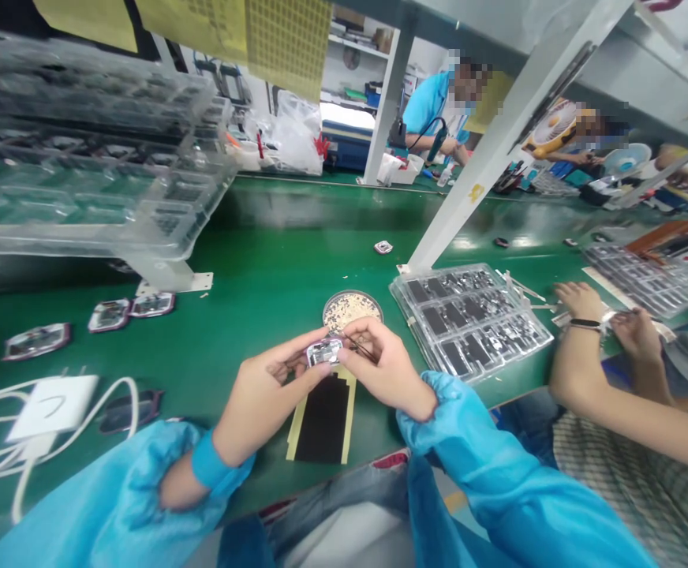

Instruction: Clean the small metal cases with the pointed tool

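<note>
Ok, L fingers (312,378) grip shiny, roundish pc (322,353); R fingers (353,363), slim tool (360,347).

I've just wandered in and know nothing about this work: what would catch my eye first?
Probably the bright blue sleeves at the lower centre, where the left hand and right hand meet on a small pale part. Just beyond them on the green bench sits a round dish of tiny pieces, with a clear compartmented tray to its right. At the left, a white plug lies among looped cable.
</note>
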